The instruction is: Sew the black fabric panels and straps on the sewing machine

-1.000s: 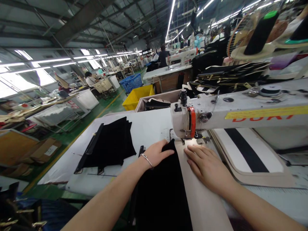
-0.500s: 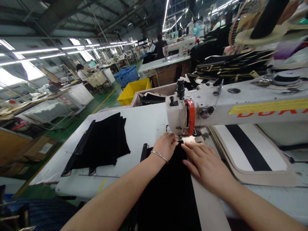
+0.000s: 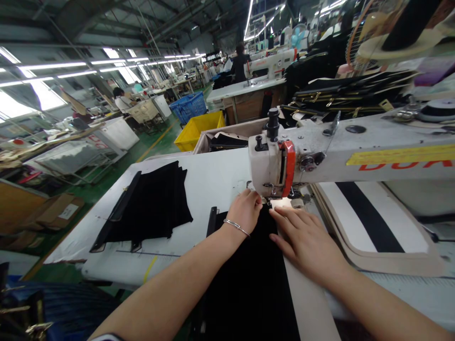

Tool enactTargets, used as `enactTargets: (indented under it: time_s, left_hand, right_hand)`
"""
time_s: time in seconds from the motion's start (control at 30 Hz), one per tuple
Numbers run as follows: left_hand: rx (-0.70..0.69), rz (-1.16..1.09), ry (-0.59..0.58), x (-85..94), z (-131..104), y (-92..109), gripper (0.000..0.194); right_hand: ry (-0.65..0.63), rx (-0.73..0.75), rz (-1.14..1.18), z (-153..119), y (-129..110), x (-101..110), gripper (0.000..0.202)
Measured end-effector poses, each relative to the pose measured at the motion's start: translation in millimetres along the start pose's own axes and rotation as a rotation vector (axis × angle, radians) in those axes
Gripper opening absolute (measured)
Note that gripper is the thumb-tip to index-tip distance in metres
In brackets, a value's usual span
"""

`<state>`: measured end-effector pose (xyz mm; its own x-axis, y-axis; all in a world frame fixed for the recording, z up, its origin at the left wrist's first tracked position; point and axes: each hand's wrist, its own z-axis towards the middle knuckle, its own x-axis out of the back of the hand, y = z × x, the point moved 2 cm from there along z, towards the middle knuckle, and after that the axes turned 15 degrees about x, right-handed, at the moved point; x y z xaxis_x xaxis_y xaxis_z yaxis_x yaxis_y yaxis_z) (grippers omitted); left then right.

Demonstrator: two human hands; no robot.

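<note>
A black fabric piece point(image 3: 252, 284) with a beige panel point(image 3: 309, 303) along its right side runs up to the needle area of a white sewing machine point(image 3: 261, 166). My left hand point(image 3: 245, 208), a bracelet at its wrist, is closed in a pinch at the fabric's far edge, just left of the presser foot; its fingertips are partly hidden. Flat on the fabric and the beige panel lies my right hand point(image 3: 302, 237), fingers stretched toward the needle. A dark strip point(image 3: 212, 221) shows along the fabric's left edge.
Left on the table point(image 3: 213, 175) lies a stack of black fabric pieces point(image 3: 149, 203). Beige-edged panels with a black stripe point(image 3: 369, 218) rest under the machine arm. Behind are a yellow bin point(image 3: 199, 130), a blue basket point(image 3: 188, 106) and a pile of zippered pieces point(image 3: 348, 97).
The view has shifted slightly. My left fingers have drawn in more tightly beside the presser foot; my right hand stays flat, in nearly the same place on the fabric.
</note>
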<state>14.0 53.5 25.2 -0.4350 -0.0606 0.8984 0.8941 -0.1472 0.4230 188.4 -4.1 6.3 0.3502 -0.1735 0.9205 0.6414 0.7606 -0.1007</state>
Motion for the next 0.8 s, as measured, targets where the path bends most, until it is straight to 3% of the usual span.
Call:
enactTargets:
  time_s: [0.1,0.17,0.63,0.73,0.8]
  left_hand:
    - [-0.207,0.007,-0.073,4.5,-16,2,0.010]
    - [-0.274,0.016,-0.107,5.4,-25,0,0.018]
    - [-0.298,0.045,-0.106,-1.1,-23,-3,0.024]
    - [-0.270,0.068,-0.182,10.2,-35,-2,0.030]
    - [-0.304,0.046,-0.296,22.4,-59,0,0.042]
  right_hand:
    - [0.004,0.012,0.013,-2,1,0,0.048]
    - [0.004,0.016,0.013,-2,1,0,0.047]
    - [0.009,-0.017,-0.022,0,-1,-3,0.050]
    - [0.004,-0.014,-0.017,-5,-6,2,0.046]
    - [0.014,0.006,-0.005,-19,-17,8,0.043]
